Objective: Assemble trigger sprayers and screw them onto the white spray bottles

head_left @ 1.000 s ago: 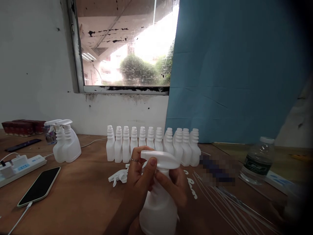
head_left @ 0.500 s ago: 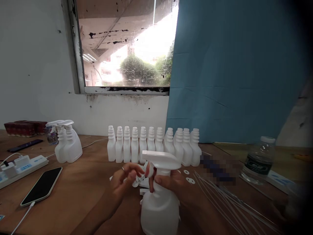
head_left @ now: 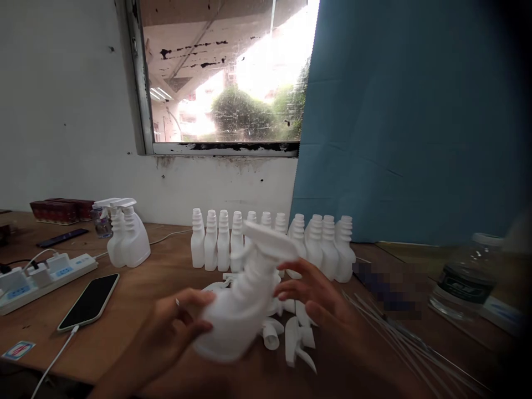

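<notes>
A white spray bottle with its trigger head on top is tilted to the right above the table, slightly blurred by motion. My left hand grips its body from the left, thumb and fingers around the side. To the right of the bottle's neck is my right hand, fingers apart; whether its fingertips touch the trigger head I cannot tell. Under and behind the bottle lie several loose white trigger heads, one of them close to my right hand. The bottle hides part of this pile.
A row of open white bottles stands by the wall. Two bottles with trigger heads stand left, near a phone and a power strip. On the right are thin white tubes and a clear water bottle.
The spray bottle has moved left and up, from upright to tilted. My left hand has taken hold of its body; my right hand has let go of the neck. The camera view has shifted slightly.
</notes>
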Available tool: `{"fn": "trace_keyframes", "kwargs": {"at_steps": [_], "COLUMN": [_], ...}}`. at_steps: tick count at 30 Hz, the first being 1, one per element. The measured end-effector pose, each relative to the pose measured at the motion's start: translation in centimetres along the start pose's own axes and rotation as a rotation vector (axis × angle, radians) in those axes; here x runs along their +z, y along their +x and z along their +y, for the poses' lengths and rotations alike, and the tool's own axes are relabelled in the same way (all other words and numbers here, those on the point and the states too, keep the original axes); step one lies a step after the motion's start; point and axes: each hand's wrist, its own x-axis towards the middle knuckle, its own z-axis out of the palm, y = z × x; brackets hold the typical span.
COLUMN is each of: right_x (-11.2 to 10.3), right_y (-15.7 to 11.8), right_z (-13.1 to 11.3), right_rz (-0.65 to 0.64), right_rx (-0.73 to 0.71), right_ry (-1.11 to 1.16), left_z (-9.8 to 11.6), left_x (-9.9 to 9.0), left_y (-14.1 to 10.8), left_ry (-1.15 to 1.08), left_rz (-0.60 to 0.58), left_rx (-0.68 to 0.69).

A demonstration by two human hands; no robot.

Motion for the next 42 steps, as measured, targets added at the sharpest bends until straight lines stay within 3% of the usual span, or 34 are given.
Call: {"fn": "trace_keyframes", "kwargs": {"at_steps": [3,5,7,12,18,21,24,28,32,42], "right_x": [-2.4,-3.4,-4.0,-4.7,-5.6,-6.1,-6.4,-6.2,-6.2,-7.9], "right_y": [-1.5,-2.6,-3.6,-4.4,-4.5,-5.1,-5.6,-5.5,-5.4,-5.5], "right_z": [1.8,2.8,3.5,4.3,6.2,7.5,8.3,8.3,8.2,9.8], "right_rz": [-0.018,0.020,0.065,0.215,0.335,0.370,0.346,0.319,0.330,0.401], "right_rx": [0.119,0.190,0.225,0.196,0.067,-0.054,-0.271,-0.433,-0.455,-0.358], "right_ry": [-0.067,-0.141,-0.209,-0.297,-0.411,-0.687,-1.024,-1.186,-1.237,-1.329], "left_z": [-1.3,-3.0,-5.3,-10.3,-13.8,-15.1,-16.2,-17.1,-17.7,-18.1], "left_x": [-4.3,-6.9,-9.0,-12.1,-12.7,-12.8,-13.0,-13.0,-13.0,-12.3], "left_y": [2.1,4.1,6.1,9.4,9.5,9.4,9.6,10.0,10.1,10.2], "left_ry": [0.122,0.266,0.455,0.798,0.900,0.931,0.956,0.978,1.008,1.113], "left_rz": [0.260,0.440,0.544,0.575,0.574,0.558,0.548,0.530,0.519,0.523], "left_rx": [-0.032,-0.086,-0.135,-0.171,-0.241,-0.276,-0.289,-0.294,-0.292,-0.223]}}
